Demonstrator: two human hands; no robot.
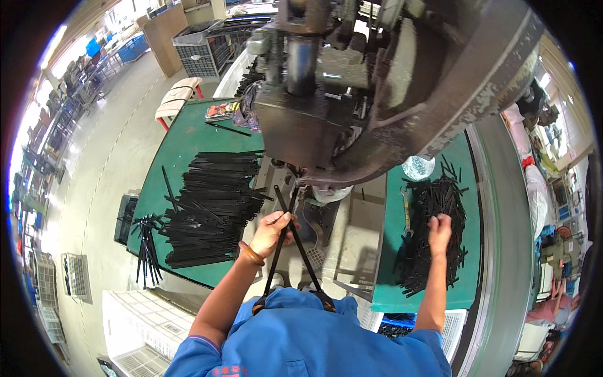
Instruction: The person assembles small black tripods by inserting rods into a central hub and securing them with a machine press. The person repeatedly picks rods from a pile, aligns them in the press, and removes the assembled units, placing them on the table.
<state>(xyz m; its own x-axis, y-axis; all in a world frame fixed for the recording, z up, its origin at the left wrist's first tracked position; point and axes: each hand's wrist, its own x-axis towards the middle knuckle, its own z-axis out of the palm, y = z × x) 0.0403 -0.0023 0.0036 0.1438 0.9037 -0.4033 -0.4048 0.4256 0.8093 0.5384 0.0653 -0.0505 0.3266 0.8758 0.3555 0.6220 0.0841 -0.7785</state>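
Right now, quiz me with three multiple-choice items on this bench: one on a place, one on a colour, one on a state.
1. Where does the big stack of black strips lie?
A. On the person's left
B. On the person's right
C. On the floor

2. What colour is the table mat?
A. Red
B. Green
C. Yellow

3. What is the right hand doing?
A. Hanging free in the air
B. Resting on the loose pile of black pieces
C. Holding the wrench

Answers: 1 A, the stack sits left of the press. 2 B, the mat shows green around the stacks. 3 B, its fingers lie on the pile, while the left hand grips long black tongs.
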